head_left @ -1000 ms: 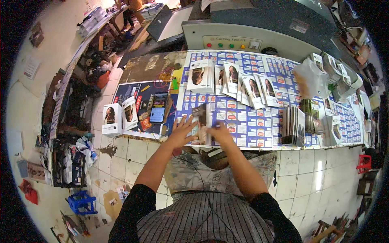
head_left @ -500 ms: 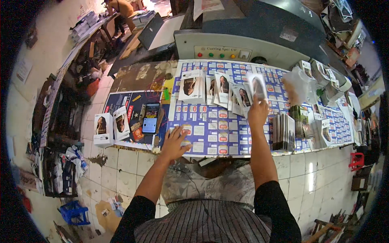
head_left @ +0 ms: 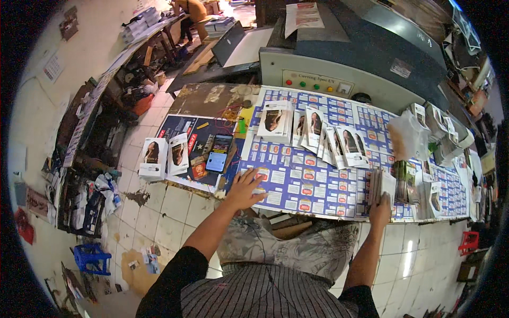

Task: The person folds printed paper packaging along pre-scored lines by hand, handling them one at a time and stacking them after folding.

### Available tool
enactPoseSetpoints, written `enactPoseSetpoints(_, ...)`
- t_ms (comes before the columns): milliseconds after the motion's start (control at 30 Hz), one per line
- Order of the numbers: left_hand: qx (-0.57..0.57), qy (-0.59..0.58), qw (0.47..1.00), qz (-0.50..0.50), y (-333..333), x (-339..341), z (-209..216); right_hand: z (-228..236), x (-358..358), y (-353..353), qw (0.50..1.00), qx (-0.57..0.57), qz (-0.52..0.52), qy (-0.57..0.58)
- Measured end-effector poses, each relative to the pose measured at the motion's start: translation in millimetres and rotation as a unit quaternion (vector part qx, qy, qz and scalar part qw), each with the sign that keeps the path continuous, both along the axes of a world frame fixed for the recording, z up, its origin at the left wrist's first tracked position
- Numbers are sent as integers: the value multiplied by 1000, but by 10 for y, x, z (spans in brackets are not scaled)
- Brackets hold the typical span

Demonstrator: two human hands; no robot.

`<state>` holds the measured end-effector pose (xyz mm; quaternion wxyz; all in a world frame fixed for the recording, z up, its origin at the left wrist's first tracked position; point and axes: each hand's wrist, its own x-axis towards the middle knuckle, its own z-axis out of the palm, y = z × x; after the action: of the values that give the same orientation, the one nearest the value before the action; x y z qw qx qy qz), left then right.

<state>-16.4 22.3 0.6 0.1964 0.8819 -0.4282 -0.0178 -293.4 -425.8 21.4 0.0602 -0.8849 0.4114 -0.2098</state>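
Observation:
My left hand [head_left: 246,189] lies with spread fingers on a blue-and-white printed sheet [head_left: 283,183] covering the table, near its front edge. At the near end of an upright bundle of flat printed cartons [head_left: 375,185], my right hand [head_left: 380,211] has its fingers closed on a pale-backed carton [head_left: 388,186]. Beyond my hands, a fanned row of white cartons with a long-hair picture [head_left: 349,146] overlaps across the sheet. A thicker stack of the same cartons [head_left: 275,120] stands at that row's left end.
Left of the sheet are a phone [head_left: 218,153] and two white carton stacks [head_left: 153,159]. On the right are a clear plastic bag [head_left: 412,135], green-edged cartons [head_left: 405,180] and more stacks. A large machine [head_left: 318,77] borders the table's far side. One person [head_left: 192,16] stands at far left.
My right hand has come back from the fanned row to the upright bundle. The carton it held now lies at the row's right end. My left hand stays flat; the view has shifted.

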Motion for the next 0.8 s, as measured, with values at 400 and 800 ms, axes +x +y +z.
enactPoseSetpoints(400,-316,598,734,65,-927,-970,178,62,930,2414,852,301,401,-153)
enactPoseSetpoints(800,-415,632,637,148,-441,-940,216,469,963,2444,924,88,350,-128)
